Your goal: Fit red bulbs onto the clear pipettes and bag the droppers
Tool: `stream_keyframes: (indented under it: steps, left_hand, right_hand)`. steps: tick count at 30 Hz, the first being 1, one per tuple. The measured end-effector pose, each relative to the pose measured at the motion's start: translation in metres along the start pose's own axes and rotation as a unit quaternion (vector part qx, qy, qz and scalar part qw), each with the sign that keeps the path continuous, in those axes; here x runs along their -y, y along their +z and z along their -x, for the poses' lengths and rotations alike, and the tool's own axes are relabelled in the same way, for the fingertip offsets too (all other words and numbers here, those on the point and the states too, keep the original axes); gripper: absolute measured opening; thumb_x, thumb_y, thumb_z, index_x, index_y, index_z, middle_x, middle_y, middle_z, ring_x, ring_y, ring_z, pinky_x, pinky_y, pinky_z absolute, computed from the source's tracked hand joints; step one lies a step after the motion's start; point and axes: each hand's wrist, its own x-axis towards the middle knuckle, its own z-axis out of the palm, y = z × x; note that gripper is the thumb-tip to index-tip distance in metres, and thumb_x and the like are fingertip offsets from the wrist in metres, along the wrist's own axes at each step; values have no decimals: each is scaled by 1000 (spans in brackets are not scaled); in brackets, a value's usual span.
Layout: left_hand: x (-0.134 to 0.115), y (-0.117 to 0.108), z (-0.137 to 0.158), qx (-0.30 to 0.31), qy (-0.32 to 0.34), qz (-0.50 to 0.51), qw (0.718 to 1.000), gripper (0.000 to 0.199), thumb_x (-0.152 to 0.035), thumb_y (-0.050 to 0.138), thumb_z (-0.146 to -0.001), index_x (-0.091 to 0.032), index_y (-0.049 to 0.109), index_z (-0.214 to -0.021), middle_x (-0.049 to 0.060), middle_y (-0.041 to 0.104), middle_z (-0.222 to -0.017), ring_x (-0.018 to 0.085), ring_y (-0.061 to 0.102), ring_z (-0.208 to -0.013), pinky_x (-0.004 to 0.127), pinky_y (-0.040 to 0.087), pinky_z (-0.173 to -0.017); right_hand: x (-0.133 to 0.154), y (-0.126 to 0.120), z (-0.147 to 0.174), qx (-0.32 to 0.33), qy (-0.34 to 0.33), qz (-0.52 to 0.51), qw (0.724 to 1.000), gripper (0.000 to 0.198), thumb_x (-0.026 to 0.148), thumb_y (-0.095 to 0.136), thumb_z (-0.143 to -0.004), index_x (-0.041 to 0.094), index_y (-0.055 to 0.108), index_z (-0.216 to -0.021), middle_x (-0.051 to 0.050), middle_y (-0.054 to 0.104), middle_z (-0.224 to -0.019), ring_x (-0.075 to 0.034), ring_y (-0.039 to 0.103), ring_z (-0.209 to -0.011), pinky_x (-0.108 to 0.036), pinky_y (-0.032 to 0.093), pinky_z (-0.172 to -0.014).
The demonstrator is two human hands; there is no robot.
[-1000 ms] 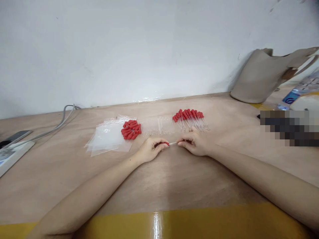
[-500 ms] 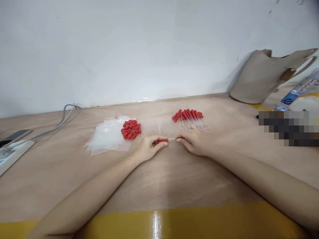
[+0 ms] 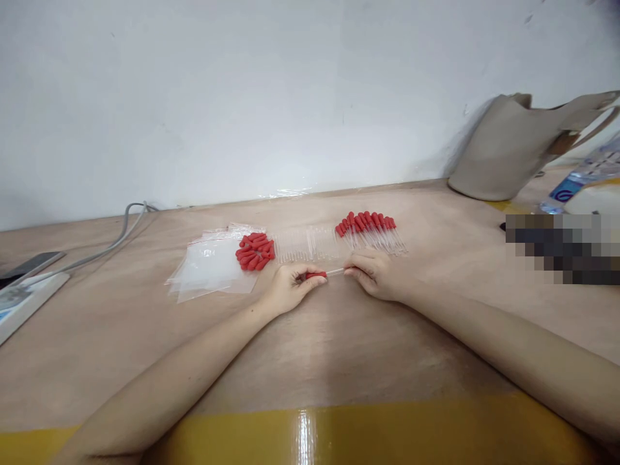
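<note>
Between thumb and fingers, my left hand (image 3: 289, 288) pinches a red rubber bulb (image 3: 316, 275). My right hand (image 3: 372, 274) is closed on a thin clear glass tube (image 3: 335, 272), whose other end meets the bulb's mouth; how deep it sits inside I cannot tell. Just beyond my left hand lies a pile of loose red bulbs (image 3: 254, 252). A row of bare clear tubes (image 3: 303, 244) lies beside that pile. Past my right hand, several droppers (image 3: 368, 223), tubes with red bulbs on them, lie side by side.
Clear zip bags (image 3: 208, 265) lie fanned out left of the bulbs. A grey cable (image 3: 113, 244), a power strip (image 3: 36, 300) and a phone (image 3: 33, 266) are at far left. At right stand a beige bag (image 3: 498, 152) and a plastic bottle (image 3: 564, 190). A white wall (image 3: 290, 97) backs the table.
Both hands keep their hold on the bulb and the tube, almost in place. The tube tilts slightly more, its right end a little higher. The view has shifted slightly.
</note>
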Motion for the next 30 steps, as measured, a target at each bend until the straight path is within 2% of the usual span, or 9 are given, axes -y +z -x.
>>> stream_keyframes:
  steps: [7, 16, 23, 30]
  left_hand:
    - [-2, -1, 2, -1, 24, -37, 999, 10, -23, 64, -76, -18, 69, -83, 0, 71, -78, 11, 62, -64, 19, 49, -57]
    - [8, 5, 4, -38, 106, -42, 993, 11, -22, 68, -72, -16, 70, -81, 3, 71, -76, 11, 63, -61, 19, 49, -55]
    - [4, 3, 3, -20, 92, -53, 994, 12, -24, 64, -75, -17, 69, -83, 3, 72, -79, 12, 63, -63, 21, 50, -57]
    - [7, 1, 2, -27, 116, -54, 991, 11, -23, 64, -76, -17, 69, -83, 3, 72, -80, 14, 65, -68, 23, 51, -62]
  right_hand:
    - [7, -1, -1, 5, -6, 45, 999, 22, 24, 42, -88, 18, 59, -76, -1, 57, -66, -12, 43, -58, -26, 30, -60]
    - [25, -1, -2, 44, 76, 19, 996, 27, 29, 41, -88, 18, 60, -73, -1, 59, -62, -11, 47, -57, -23, 29, -54]
    - [32, -2, -9, 89, 127, 4, 988, 29, 28, 40, -88, 18, 55, -64, 0, 56, -58, -10, 43, -51, -24, 27, -52]
    - [30, 1, -10, 118, 156, -50, 979, 31, 27, 38, -89, 18, 48, -60, 2, 50, -55, -10, 42, -51, -23, 26, -51]
